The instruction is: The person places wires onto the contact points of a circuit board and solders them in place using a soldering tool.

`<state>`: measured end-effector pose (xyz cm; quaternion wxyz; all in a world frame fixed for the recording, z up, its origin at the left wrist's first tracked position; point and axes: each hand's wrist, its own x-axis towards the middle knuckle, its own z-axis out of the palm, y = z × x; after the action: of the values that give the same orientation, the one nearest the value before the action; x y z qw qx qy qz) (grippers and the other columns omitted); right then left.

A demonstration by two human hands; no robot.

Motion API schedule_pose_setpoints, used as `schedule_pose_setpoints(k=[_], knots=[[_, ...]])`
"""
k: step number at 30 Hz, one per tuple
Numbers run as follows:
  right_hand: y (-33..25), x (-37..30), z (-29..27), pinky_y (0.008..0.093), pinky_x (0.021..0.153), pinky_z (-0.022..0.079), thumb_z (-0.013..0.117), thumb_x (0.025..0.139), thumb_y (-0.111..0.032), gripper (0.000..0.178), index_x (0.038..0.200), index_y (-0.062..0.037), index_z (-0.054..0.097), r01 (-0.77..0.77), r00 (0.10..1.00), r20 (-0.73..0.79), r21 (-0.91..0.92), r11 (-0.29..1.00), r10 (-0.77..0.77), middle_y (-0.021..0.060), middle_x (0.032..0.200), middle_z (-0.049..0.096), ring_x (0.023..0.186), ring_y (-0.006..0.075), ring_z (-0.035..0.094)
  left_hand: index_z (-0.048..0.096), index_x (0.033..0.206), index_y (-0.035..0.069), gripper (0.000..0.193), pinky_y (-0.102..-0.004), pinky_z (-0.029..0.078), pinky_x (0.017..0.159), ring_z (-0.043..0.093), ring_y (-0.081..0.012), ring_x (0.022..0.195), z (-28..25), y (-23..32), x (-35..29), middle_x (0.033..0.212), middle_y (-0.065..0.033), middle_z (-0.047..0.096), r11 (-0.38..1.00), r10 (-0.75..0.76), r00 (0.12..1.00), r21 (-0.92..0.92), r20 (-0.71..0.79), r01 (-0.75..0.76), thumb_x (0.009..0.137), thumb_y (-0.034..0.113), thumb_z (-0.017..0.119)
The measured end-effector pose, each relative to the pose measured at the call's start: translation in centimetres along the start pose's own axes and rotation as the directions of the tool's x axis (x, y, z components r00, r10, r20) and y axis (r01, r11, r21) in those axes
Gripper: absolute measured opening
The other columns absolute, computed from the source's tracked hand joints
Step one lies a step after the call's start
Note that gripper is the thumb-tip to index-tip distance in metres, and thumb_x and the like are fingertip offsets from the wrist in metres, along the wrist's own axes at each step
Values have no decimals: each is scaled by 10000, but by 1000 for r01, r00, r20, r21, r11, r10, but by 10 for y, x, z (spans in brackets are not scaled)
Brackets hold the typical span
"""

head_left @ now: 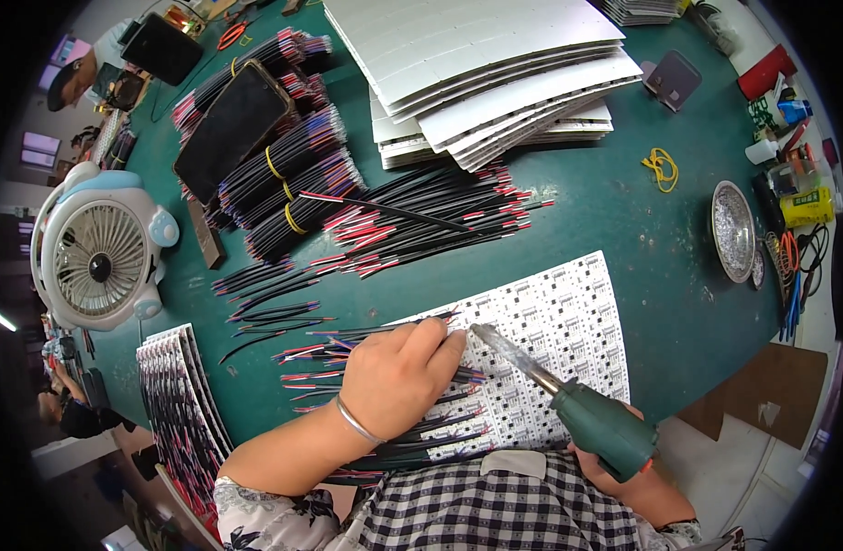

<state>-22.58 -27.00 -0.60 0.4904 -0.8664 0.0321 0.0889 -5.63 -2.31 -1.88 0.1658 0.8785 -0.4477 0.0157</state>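
Observation:
A white circuit board panel with rows of small dark parts lies in front of me. My left hand is over its left part, fingers pinched on a thin black cable whose end lies at the board. Several more black cables with red and white ends run from the board's left side, below the hand. My right hand, partly hidden, grips a green-handled soldering gun. Its metal tip points left, close to my left fingertips; whether it touches the board I cannot tell.
Loose cables and tied cable bundles lie ahead, a phone on top. Stacked white panels stand at the back. A fan and wired boards are left; a metal bowl sits right. Other people are far left.

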Motion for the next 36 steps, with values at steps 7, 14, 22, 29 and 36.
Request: schedule_pose_setpoints(k=[7, 14, 22, 29, 36], knots=[[16, -11, -2, 332, 823, 542, 741, 726, -152, 483, 1141, 31, 574, 53, 997, 54, 0, 999, -53, 124, 1021, 669, 890, 234, 675, 692, 956, 85, 246, -303, 509, 574, 626, -195, 695, 1, 1, -1, 855, -42, 603, 1000, -20, 1000, -11, -8, 20, 715, 80, 641], [18, -18, 4, 340, 806, 536, 755, 708, -152, 520, 1153, 31, 559, -71, 997, 38, 79, 994, 68, 127, 1023, 665, 897, 249, 671, 691, 946, 89, 252, -308, 511, 581, 632, -199, 702, 1, -1, -1, 849, -34, 608, 999, -3, 1000, -53, -14, 2, 701, 76, 638], [4, -5, 2, 324, 797, 527, 693, 773, -90, 385, 1122, 29, 582, 45, 999, 11, 21, 999, -45, 110, 963, 670, 829, 211, 681, 686, 942, 84, 237, -311, 509, 585, 627, -196, 721, 0, 2, 1, 877, -37, 600, 1000, 13, 1000, -19, 15, -13, 710, 98, 637], [10, -17, 7, 305, 728, 531, 686, 779, -102, 386, 1134, 12, 585, -68, 993, -92, 9, 998, 69, 91, 938, 680, 808, 231, 679, 674, 988, 88, 260, -315, 512, 635, 612, -194, 739, -8, 8, 1, 882, -33, 593, 999, -7, 996, 37, 92, 3, 738, 112, 606], [11, -14, 1, 284, 692, 484, 543, 936, -385, 577, 1308, 50, 465, -54, 995, -68, 303, 951, 79, 95, 892, 645, 735, 145, 606, 631, 1028, 64, 317, -352, 462, 578, 593, -235, 711, -42, 31, -4, 821, -60, 566, 994, -26, 991, 107, 129, 12, 714, 101, 623]])
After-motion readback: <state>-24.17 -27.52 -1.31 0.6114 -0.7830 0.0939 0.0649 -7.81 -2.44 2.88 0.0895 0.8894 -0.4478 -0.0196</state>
